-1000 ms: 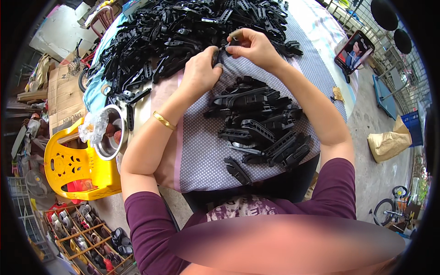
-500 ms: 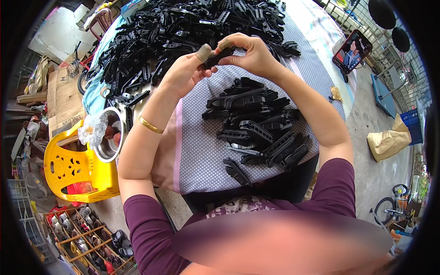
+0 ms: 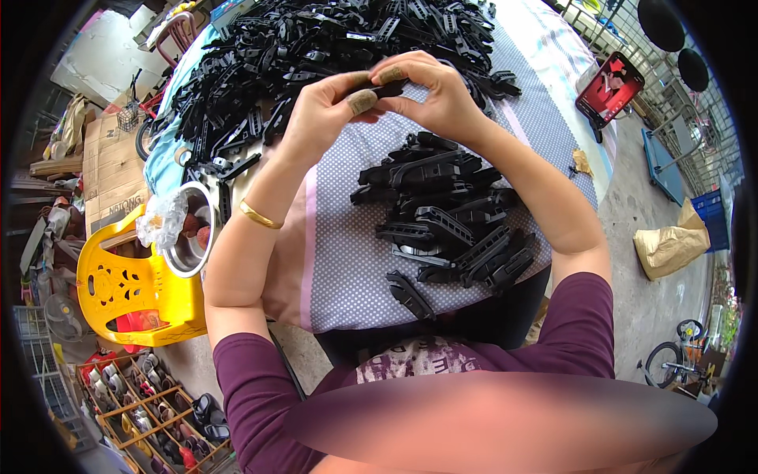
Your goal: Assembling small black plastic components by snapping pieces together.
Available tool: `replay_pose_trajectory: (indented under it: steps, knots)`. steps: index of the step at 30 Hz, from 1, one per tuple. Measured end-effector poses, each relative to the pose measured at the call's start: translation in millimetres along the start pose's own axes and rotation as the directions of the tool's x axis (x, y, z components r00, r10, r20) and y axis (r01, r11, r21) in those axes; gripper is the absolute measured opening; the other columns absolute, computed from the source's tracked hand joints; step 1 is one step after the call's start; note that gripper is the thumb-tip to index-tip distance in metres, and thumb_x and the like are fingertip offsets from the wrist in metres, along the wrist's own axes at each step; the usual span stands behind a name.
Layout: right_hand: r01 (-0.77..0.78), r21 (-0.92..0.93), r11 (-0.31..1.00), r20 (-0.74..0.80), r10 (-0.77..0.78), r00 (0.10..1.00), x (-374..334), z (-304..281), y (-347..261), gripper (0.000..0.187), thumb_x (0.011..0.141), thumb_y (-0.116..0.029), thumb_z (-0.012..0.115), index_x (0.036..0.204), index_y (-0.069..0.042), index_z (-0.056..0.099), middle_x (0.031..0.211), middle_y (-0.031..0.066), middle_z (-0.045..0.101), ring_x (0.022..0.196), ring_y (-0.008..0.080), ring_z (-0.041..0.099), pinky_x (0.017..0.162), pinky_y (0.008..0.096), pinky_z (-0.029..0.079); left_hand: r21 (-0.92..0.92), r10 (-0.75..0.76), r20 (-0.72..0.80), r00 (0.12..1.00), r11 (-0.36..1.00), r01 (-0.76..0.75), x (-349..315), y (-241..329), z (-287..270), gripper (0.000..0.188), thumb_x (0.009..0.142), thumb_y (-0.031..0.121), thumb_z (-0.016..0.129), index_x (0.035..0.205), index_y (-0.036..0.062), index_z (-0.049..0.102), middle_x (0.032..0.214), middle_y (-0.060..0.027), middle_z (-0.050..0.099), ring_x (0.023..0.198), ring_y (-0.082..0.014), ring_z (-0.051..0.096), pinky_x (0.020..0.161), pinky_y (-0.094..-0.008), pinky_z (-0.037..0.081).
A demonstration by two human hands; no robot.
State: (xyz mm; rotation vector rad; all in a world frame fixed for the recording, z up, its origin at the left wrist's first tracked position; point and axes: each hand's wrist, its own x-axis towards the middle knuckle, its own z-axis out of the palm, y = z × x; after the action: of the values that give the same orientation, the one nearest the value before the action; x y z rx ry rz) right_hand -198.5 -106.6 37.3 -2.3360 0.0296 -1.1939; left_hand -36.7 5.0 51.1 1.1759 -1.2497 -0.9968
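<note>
Both hands meet over the table, pinching one black plastic part (image 3: 388, 89) between them. My left hand (image 3: 332, 107) has tan tape on its thumb and index finger, and these press on the part's left end. My right hand (image 3: 430, 87), also taped on the index finger, grips the other end. Much of the held part is hidden behind the fingers. Nearer to me lies a small pile of similar long black plastic parts (image 3: 442, 225). Beyond the hands spreads a large heap of such black parts (image 3: 316, 47).
A dotted grey cloth (image 3: 339, 261) covers the table. On the left, a metal bowl (image 3: 207, 245) with a clear plastic bag (image 3: 162, 221) stands by a yellow chair (image 3: 118, 284). A lit phone (image 3: 609, 89) stands at the right edge. A brown paper sack (image 3: 671, 246) sits on the floor.
My left fingers have closed in over the part, with the index finger now reaching up to the right hand's fingertips. The phone's picture has changed to red. Both piles look the same.
</note>
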Motion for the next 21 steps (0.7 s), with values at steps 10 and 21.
replay_pose_trajectory:
  steps: [10, 21]
  knots:
    - [-0.308, 0.114, 0.945, 0.310, 0.261, 0.914, 5.2, -19.1, -6.6, 0.035, 0.074, -0.008, 0.073, 0.106, 0.001, 0.062, 0.090, 0.0049, 0.066, 0.082, 0.0115, 0.060, 0.080, 0.0258, 0.049, 0.521, 0.263, -0.026, 0.964, 0.827, -0.212, -11.3, 13.6, 14.5, 0.034, 0.080, 0.003, 0.066, 0.112, -0.0027, 0.059, 0.085, -0.0061, 0.067, 0.074, -0.0083, 0.062, 0.069, -0.0206, 0.051]
    - [-0.482, 0.100, 0.870, 0.070, 0.477, 0.876, 12.5, -74.5, 41.5, 0.031, 0.087, -0.024, 0.061, 0.111, -0.005, 0.062, 0.097, 0.0057, 0.067, 0.083, 0.0122, 0.063, 0.075, 0.0251, 0.050, 0.567, 0.097, 0.108, 0.989, 0.811, -0.141, -5.6, -22.2, 11.3, 0.032, 0.077, 0.018, 0.069, 0.104, 0.0024, 0.064, 0.092, -0.0160, 0.067, 0.085, -0.0234, 0.064, 0.079, -0.0315, 0.049]
